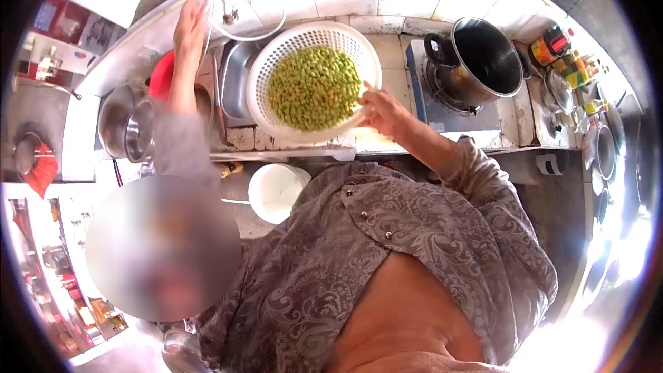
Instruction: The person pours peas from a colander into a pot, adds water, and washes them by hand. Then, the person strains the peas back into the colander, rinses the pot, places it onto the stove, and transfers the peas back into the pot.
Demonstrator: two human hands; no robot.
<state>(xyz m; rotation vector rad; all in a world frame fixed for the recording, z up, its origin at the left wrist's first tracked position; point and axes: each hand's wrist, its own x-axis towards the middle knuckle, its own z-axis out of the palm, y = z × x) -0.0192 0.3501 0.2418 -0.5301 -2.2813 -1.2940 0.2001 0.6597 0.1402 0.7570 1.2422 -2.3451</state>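
Observation:
A white colander (257, 90) full of green beans or similar green pieces (314, 86) rests at the sink's right side, partly over the metal basin (237, 83). My right hand (383, 112) grips its right rim, fingers curled at the edge. Raised at the upper left, my left hand (189, 27) has its fingers stretched out near the tiled wall and a thin white hose (262, 36). It is well apart from the colander, and whether it touches the hose is unclear.
A black pot (487, 59) stands on the stove (452, 110) at right, with bottles (574, 69) beyond. Metal bowls (117, 121) and a red container (161, 76) lie left. A white bucket (276, 193) stands below the counter. A round blurred patch hides the lower left.

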